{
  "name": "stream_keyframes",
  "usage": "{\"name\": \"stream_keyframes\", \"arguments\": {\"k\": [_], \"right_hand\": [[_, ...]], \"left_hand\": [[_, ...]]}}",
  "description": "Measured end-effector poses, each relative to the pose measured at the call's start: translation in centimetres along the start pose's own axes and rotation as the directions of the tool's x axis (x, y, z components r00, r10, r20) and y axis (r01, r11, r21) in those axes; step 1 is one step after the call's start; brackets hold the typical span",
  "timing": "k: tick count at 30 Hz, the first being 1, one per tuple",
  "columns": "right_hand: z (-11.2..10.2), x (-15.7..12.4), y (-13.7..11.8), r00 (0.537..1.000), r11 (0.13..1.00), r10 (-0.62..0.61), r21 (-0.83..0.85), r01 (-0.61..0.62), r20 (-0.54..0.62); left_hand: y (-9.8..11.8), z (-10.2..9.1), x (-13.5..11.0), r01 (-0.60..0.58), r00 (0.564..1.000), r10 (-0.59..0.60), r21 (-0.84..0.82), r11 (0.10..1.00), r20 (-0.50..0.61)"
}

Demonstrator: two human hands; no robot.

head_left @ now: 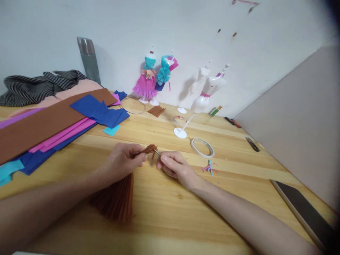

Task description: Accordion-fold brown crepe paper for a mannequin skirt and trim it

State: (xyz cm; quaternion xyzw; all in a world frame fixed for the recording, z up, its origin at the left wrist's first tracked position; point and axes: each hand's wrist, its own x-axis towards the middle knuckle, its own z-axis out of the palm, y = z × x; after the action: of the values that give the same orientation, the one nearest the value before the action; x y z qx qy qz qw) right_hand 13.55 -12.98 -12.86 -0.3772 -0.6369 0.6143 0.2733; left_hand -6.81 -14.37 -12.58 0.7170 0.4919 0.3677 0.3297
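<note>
My left hand (123, 161) is closed round the gathered top of a pleated brown paper fan (117, 200), whose wide end spreads toward me under my wrist. The pinched tip of the brown paper (151, 149) sticks out past my fingers. My right hand (174, 165) is closed in a pinch on a thin metal tool (156, 152), perhaps small scissors or a needle, whose point touches that tip. Both hands rest low over the wooden table (170, 212).
Long sheets of brown, pink and blue crepe paper (53, 124) lie at the left. Dressed doll mannequins (148, 79) and bare white ones (204, 99) stand by the wall. A tape roll (202, 147), paper scraps (209, 167), a wire ring (132, 105), snips (253, 144) and a tablet (305, 209) lie around.
</note>
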Motion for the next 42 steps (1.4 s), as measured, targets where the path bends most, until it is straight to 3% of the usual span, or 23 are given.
{"name": "stream_keyframes", "arguments": {"k": [6,12,17,22,27,37,42], "right_hand": [[0.2,0.1,0.0,1.000,0.999,0.008,0.037,-0.007,-0.023],[0.1,0.1,-0.1,0.999,0.997,0.022,0.075,-0.020,-0.031],[0.1,0.0,0.0,1.000,1.000,0.002,0.009,-0.002,-0.026],[0.4,-0.1,0.2,0.997,0.990,-0.056,-0.134,0.050,-0.045],[0.9,-0.3,0.1,0.994,0.976,-0.080,-0.209,0.063,-0.078],[0.8,-0.3,-0.1,0.993,0.982,-0.051,-0.189,0.030,-0.108],[0.9,-0.2,-0.1,0.993,0.984,-0.049,-0.178,0.029,-0.110]], "left_hand": [[-0.2,0.0,-0.1,-0.020,1.000,0.020,0.012,1.000,0.005],[0.4,0.0,0.1,0.094,0.995,-0.088,-0.134,0.986,0.053],[0.5,-0.1,0.3,0.147,0.989,-0.150,-0.162,0.976,-0.012],[0.1,0.0,0.1,-0.016,0.987,0.036,0.127,0.992,-0.155],[0.0,0.2,-0.4,-0.104,0.967,0.192,0.430,0.897,-0.165],[0.1,0.4,-0.6,-0.193,0.947,0.297,0.526,0.828,-0.120],[0.1,0.4,-0.8,-0.262,0.905,0.412,0.630,0.732,-0.103]]}}
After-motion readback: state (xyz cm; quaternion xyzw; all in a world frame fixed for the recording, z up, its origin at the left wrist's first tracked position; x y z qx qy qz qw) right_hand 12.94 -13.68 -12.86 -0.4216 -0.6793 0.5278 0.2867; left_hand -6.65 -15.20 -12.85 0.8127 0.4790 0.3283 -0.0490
